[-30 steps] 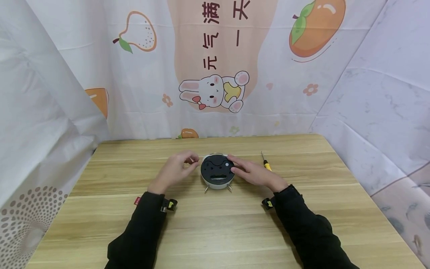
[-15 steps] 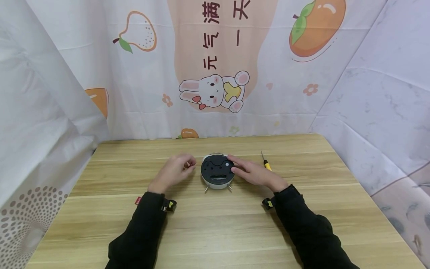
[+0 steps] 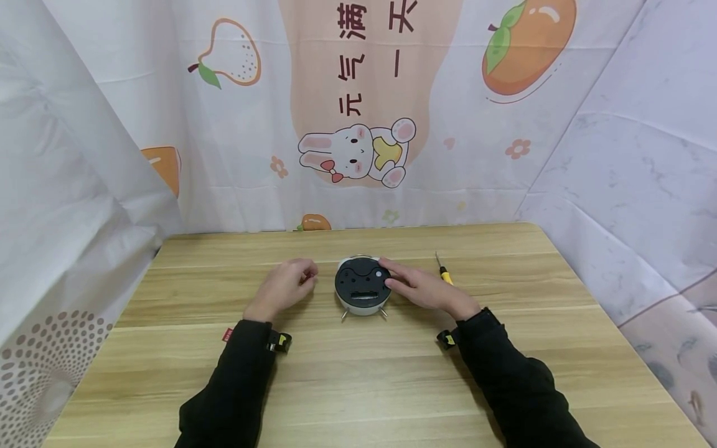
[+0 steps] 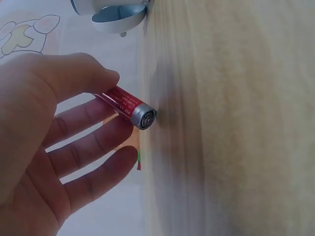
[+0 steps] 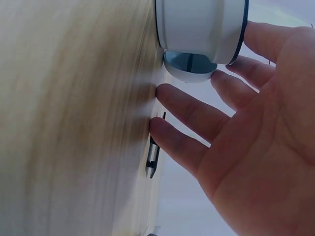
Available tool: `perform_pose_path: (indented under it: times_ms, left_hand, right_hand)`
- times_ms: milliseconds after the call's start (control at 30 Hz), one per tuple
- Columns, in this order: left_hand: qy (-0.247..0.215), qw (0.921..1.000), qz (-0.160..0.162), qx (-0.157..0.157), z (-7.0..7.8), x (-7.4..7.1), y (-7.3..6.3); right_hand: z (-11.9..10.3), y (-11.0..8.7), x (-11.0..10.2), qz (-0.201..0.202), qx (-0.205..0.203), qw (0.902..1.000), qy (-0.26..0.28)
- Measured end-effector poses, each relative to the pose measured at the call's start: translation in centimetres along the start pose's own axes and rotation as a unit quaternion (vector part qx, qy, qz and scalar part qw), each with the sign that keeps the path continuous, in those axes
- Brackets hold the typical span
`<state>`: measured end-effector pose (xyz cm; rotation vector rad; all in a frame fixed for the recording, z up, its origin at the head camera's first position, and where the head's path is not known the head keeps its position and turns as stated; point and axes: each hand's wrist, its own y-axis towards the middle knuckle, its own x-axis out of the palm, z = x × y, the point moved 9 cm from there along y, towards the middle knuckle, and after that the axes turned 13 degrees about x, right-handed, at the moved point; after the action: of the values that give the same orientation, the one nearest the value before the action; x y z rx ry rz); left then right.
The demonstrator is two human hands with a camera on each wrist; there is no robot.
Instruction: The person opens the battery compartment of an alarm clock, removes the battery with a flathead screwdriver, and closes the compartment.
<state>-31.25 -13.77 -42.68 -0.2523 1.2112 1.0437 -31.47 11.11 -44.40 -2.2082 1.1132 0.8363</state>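
A white twin-bell alarm clock (image 3: 363, 285) lies face down on the table, its black back up and its two thin metal legs toward me. A dark oblong recess shows in that back. My left hand (image 3: 282, 288) is left of the clock, apart from it. In the left wrist view it pinches a red battery (image 4: 127, 105) with a silver end between thumb and fingers. My right hand (image 3: 422, 287) rests at the clock's right side, fingertips on the rim of the back. The right wrist view shows its fingers (image 5: 192, 115) loosely spread beside a bell (image 5: 189, 73).
A screwdriver (image 3: 445, 274) with a yellow and black handle lies right of the clock, behind my right hand. The wooden table (image 3: 358, 386) ends at a printed white curtain (image 3: 241, 155) at the back. More cloth hangs at both sides.
My left hand has drawn away from the clock, to the left. The right hand and the clock have stayed where they were.
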Motion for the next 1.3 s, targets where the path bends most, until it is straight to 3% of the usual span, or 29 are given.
perform_pose_path:
  times_ms: [233, 467, 1300]
  left_hand:
    - [0.021, 0.9998, -0.001, 0.001, -0.36, 0.16, -0.06]
    - [0.034, 0.9991, -0.021, -0.017, -0.64, 0.48, -0.25]
    - [0.020, 0.9980, -0.047, -0.038, -0.54, 0.81, -0.33]
  right_hand:
    - [0.07, -0.05, 0.03, -0.003, 0.002, 1.0000, 0.000]
    - [-0.06, 0.01, 0.09, -0.003, -0.006, 1.0000, -0.003]
    - [-0.10, 0.13, 0.01, -0.003, -0.010, 0.9999, -0.001]
